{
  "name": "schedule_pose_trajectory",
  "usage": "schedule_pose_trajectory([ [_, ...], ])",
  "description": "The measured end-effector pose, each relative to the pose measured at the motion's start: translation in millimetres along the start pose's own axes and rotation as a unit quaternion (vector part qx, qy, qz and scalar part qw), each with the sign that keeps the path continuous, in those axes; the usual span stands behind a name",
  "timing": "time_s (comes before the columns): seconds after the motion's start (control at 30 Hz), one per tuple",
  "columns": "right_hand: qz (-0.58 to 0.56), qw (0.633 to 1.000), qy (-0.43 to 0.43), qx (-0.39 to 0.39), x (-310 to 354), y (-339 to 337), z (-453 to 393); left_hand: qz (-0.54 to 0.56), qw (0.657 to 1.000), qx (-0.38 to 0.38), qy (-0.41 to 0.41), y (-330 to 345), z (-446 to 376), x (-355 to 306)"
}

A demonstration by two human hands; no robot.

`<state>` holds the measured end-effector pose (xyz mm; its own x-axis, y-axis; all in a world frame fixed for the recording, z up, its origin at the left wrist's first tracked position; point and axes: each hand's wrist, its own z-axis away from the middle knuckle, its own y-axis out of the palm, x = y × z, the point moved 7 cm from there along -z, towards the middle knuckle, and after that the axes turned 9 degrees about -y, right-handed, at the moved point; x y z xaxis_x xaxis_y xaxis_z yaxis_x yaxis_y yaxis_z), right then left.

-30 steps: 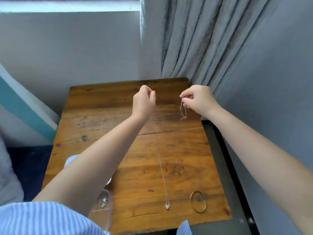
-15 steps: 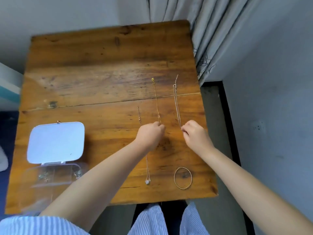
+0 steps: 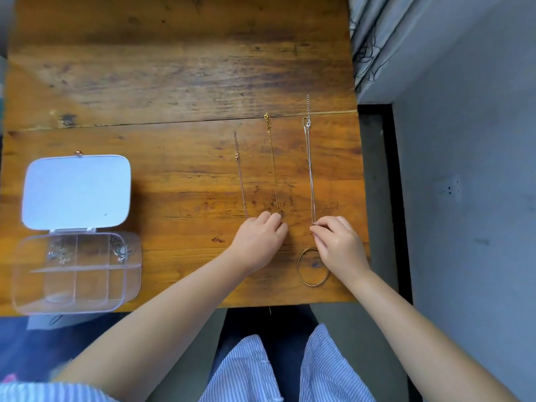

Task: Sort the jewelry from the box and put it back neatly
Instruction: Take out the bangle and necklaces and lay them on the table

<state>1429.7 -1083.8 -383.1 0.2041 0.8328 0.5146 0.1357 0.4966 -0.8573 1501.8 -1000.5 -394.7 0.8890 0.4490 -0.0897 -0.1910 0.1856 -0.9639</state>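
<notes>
Wood table [image 3: 179,82] is filling most of the view, w/ grey curtain [image 3: 377,39] and wall at the right. Three chains are lying straight and parallel on it, clasps pointing away from the person: pink chain [image 3: 242,184] at left, gold chain [image 3: 274,175] in the middle, silver chain [image 3: 311,169] at right. Left hand [image 3: 259,242] is resting closed over the near ends of the pink and gold chains, fingertips pinching at the gold one. Right hand [image 3: 338,245] is pinching the near end of the silver chain btwn thumb and forefinger. Bangle [image 3: 304,274] is lying flat just beside and partly under the right wrist. Clear box [image 3: 78,274] is sitting at the table's left edge, white lid [image 3: 75,190] folded open, a few small pieces showing in its far compartments.
</notes>
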Motion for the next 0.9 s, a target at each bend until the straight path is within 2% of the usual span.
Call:
schedule_pose_trajectory([
  [0.27, 0.006, 1.000, 0.007, 0.006, -2, 2, 5, 0.043, 0.996, -0.064, -0.051, -3, 8, -2],
  [0.43, 0.022, 0.999, 0.027, -0.022, 20, -3, -9, 0.097, 0.983, -0.101, -0.119, -23, 28, 23],
  [0.53, 0.009, 0.999, -0.016, -0.031, 62, 6, -30, 0.131, 0.971, -0.116, -0.162, -34, 58, 63],
  [0.73, -0.039, 0.993, -0.103, -0.030, 182, 58, -73, 0.155, 0.939, -0.193, -0.238, -45, 153, 178],
  [0.83, -0.053, 0.989, -0.130, -0.042, 241, 87, -83, 0.134, 0.931, -0.215, -0.262, -37, 203, 235],
  [0.9, -0.019, 0.991, -0.123, -0.041, 270, 106, -88, 0.113, 0.930, -0.212, -0.279, -29, 231, 270],
])
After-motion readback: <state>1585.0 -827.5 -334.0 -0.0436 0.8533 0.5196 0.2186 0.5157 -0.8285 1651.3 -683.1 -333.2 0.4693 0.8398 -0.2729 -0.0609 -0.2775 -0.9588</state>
